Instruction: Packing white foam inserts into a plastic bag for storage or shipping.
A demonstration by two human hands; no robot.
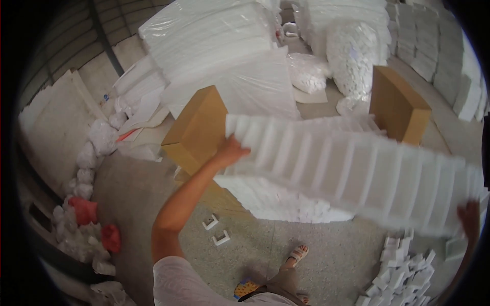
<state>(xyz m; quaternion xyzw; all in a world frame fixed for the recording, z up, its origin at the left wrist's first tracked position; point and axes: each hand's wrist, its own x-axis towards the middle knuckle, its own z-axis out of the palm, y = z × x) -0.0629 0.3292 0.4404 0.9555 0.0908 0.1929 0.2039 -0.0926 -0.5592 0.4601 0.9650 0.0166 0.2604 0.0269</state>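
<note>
While the ribbed white foam panel (352,176) is being suspended over the foam stack (291,204), its ends are being pinched by left hand (233,151) and right hand (468,219); light, fragile behaviour is being assumed, favouring end grips.

The foam sheet (319,162) is white with greyish stripes all across it, cardboard boxes (196,122) are plain tan, floor (275,237) a speckly grey. Red bags (83,210) really pop against all that white. Shirt (178,285) is plain white too, trousers (282,285) khaki brown.
</note>
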